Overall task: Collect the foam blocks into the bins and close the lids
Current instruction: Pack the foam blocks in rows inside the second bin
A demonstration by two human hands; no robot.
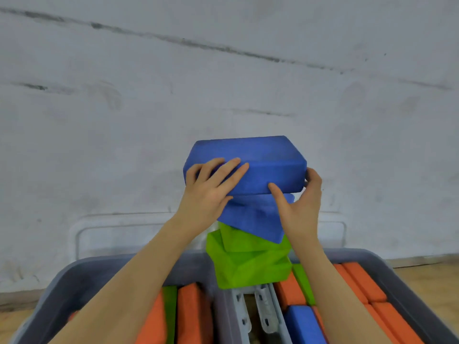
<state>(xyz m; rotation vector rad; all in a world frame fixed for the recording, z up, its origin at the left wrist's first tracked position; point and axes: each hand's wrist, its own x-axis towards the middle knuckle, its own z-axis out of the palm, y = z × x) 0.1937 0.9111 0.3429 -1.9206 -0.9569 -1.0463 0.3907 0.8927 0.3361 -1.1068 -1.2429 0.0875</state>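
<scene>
Bins sit nearest the camera, two grey ones side by side, their rims meeting at pale hinge pieces (255, 311) in the middle. The left bin (82, 271) holds orange blocks (191, 316) standing on edge with a green one (170, 309) between them. The right bin (387, 269) holds more orange blocks (360, 286), a green block (303, 281) and a blue block (305, 326) near its inner wall.

Above the join of the two bins rises a stack of foam blocks. At the bottom are two green blocks (250, 264), matte and lime-coloured, twisted out of line with each other. On them lies a lower blue block (253, 219), turned so one corner juts toward the camera. On top sits the top blue block (248, 165), a thick rectangular slab of deep blue with softly rounded edges and a slightly scuffed top face.

The left hand (211, 189) lies on the top blue block's near left corner, its fingers spread over the top face. The right hand (300, 197) grips the block's right end, thumb on the near side face and fingers curled round the far corner.

Behind the bins a clear lid (87, 232) stands against a scuffed whitish wall (223, 70), and a strip of wooden floor (422, 269) shows at the right.
</scene>
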